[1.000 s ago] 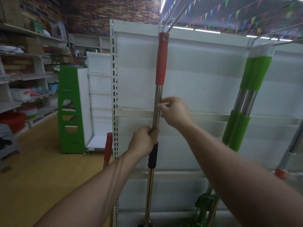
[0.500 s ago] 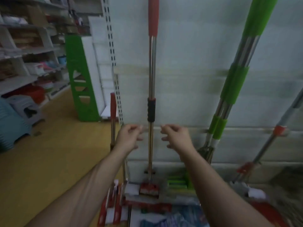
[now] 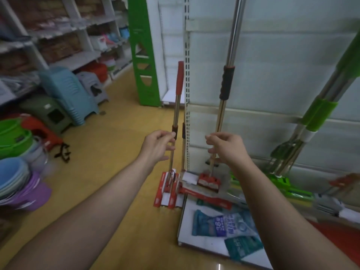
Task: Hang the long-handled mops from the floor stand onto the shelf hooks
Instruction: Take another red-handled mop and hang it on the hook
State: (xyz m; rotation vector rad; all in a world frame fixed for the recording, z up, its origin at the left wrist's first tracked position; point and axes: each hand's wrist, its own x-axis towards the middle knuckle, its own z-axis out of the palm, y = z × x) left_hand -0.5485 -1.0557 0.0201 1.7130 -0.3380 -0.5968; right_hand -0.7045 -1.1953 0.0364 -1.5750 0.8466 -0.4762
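Hung and let go: the steel-poled, black-gripped mop (image 3: 227, 82) dangles on the white shelf panel (image 3: 272, 71), right hand (image 3: 227, 150) slack beside it, left hand (image 3: 157, 147) now reaching the near-left red-capped floor mop (image 3: 176, 108), grip unclear.

Dim and flat indoors, with a grey-green cast over the white back panel (image 3: 282, 65). Soft sheen running down the steel pole of the hanging mop (image 3: 233, 36); small bright glint on the glossy floor (image 3: 219, 266) at the bottom edge. Sharpest near the middle, around the blue packets (image 3: 222, 225) with half-legible print. Heavily smeared by motion toward the borders: stacked basins (image 3: 13, 172) at left, store shelves (image 3: 64, 36) at upper left, grey mop head (image 3: 331, 205) at lower right. Wide-angle stretch in the left forearm (image 3: 87, 221) and right forearm (image 3: 282, 221) at the lower corners; green-handled mops (image 3: 319, 112) leaning inward at the right edge.
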